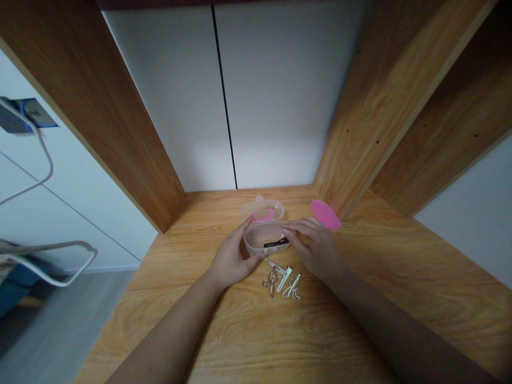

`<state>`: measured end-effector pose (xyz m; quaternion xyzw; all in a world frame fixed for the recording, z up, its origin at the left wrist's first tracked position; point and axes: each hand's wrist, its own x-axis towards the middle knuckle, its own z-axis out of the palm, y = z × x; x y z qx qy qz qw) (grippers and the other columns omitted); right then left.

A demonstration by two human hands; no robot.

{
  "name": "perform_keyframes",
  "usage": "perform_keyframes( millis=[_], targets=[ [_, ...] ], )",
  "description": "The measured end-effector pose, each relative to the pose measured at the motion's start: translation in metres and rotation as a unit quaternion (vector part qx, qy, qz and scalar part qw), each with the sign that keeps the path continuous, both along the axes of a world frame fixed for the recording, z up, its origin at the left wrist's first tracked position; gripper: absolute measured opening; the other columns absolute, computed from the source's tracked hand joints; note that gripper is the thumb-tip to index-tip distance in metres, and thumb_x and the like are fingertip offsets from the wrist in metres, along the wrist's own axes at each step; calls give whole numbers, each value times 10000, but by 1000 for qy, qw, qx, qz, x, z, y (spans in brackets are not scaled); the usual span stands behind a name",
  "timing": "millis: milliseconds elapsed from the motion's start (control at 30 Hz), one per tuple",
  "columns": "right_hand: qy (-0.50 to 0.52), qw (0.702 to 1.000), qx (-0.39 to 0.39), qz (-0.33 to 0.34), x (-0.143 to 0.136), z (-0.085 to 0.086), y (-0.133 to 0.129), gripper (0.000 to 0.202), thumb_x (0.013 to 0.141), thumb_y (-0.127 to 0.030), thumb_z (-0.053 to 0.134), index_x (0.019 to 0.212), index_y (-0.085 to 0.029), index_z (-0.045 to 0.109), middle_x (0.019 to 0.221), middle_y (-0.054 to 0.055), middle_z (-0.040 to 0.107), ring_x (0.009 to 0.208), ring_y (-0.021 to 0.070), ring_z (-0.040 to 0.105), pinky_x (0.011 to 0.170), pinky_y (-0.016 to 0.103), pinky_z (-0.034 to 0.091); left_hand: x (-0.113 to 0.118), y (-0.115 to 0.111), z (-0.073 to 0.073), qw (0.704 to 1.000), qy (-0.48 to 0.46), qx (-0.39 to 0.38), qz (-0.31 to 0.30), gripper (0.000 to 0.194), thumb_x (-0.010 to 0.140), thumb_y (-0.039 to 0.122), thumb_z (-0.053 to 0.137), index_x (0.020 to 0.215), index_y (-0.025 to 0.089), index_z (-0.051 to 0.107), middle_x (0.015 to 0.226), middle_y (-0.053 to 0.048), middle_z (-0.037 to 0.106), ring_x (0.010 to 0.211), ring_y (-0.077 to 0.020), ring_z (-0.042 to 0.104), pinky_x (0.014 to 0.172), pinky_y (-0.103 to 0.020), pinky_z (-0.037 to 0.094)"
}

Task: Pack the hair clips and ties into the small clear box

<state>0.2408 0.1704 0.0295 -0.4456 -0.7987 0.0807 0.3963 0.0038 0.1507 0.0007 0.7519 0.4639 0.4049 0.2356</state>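
Note:
A see-through plastic case (256,246) stands on the wooden desk with its hinged lid (262,204) tipped back. My left hand (232,260) grips the case's left side, thumb at the front and fingers at the back. Inside lies a black hair clip (276,243). Above the right end of the case, my right hand (316,246) has thumb and fingers drawn together, close to the clip's right end. What sits between those fingertips is too small to make out. In front of the case lie several metallic hair clips (284,278), silvery and rose-toned.
A flat pink oval (325,214) rests behind my right hand, near a wooden upright (352,160). White panels (276,106) close off the back of the desk. Off to the left, a white cable (48,160) hangs by a wall socket (36,113).

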Motion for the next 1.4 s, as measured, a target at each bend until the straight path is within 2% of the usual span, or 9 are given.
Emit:
perform_keyframes(
  millis=[200, 333, 467, 600, 800, 933, 1133, 1267, 1400],
  targets=[
    [-31, 982, -3, 188, 5, 8, -4, 121, 927, -297, 632, 938, -251, 743, 901, 60, 721, 849, 210, 632, 776, 375, 494, -6, 9, -9, 990, -21, -6, 136, 869, 810, 357, 761, 1541, 193, 322, 1413, -161, 597, 1284, -326, 595, 1097, -501, 472],
    [-89, 960, -48, 260, 4, 10, -9, 130, 902, -311, 669, 985, -262, 756, 977, 62, 697, 918, 209, 627, 823, 376, 488, -8, 12, -10, 984, -23, -7, 175, 846, 820, 368, 762, 1532, 206, 335, 1413, -159, 599, 1266, -324, 608, 1074, -510, 488],
    [-134, 949, -107, 263, 0, 3, -12, 185, 845, -254, 717, 1022, -272, 768, 1164, 78, 644, 1092, 243, 592, 944, 417, 474, -7, 10, -9, 987, -11, -10, 157, 852, 816, 356, 766, 1533, 192, 338, 1421, -170, 592, 1279, -332, 599, 1082, -503, 482],
    [-116, 946, -134, 273, -3, -2, -13, 187, 843, -177, 699, 988, -273, 768, 1182, 70, 627, 1146, 239, 571, 1004, 423, 456, -6, 9, -7, 990, -6, -15, 143, 874, 810, 371, 768, 1541, 188, 323, 1410, -180, 598, 1276, -344, 599, 1075, -524, 486],
    [-88, 942, -149, 287, -5, 1, -14, 57, 840, -252, 759, 895, -251, 741, 1122, 35, 651, 1087, 212, 584, 973, 388, 456, -6, 9, -5, 988, 3, -18, 150, 870, 801, 369, 769, 1534, 179, 340, 1399, -173, 609, 1271, -352, 603, 1070, -494, 501],
    [-84, 945, -135, 286, -5, -3, -10, 53, 848, -222, 750, 896, -236, 732, 1050, 31, 675, 1036, 201, 591, 937, 370, 458, -6, 10, -6, 988, 10, -22, 153, 881, 792, 390, 776, 1529, 179, 341, 1375, -175, 624, 1240, -352, 625, 1032, -511, 521],
    [-47, 954, -115, 273, -2, -8, -1, 98, 891, -304, 722, 884, -206, 731, 906, 53, 700, 936, 210, 611, 871, 385, 474, -5, 10, -6, 988, 5, -21, 154, 880, 791, 377, 782, 1527, 170, 346, 1373, -177, 626, 1259, -333, 615, 1056, -496, 504],
    [2, 938, -169, 301, 9, 3, 1, 110, 853, -294, 756, 823, -191, 730, 840, 46, 705, 843, 183, 639, 796, 344, 493, -5, 9, -5, 987, 8, -26, 157, 878, 793, 374, 785, 1526, 171, 347, 1376, -180, 623, 1254, -346, 615, 1043, -521, 508],
    [-18, 920, -236, 312, 24, 10, 3, 139, 788, -307, 809, 767, -184, 749, 813, 47, 698, 794, 175, 648, 760, 325, 500, -7, 10, -8, 987, 14, -23, 158, 892, 797, 381, 784, 1541, 189, 332, 1398, -175, 609, 1258, -347, 610, 1059, -503, 500]
  ],
)
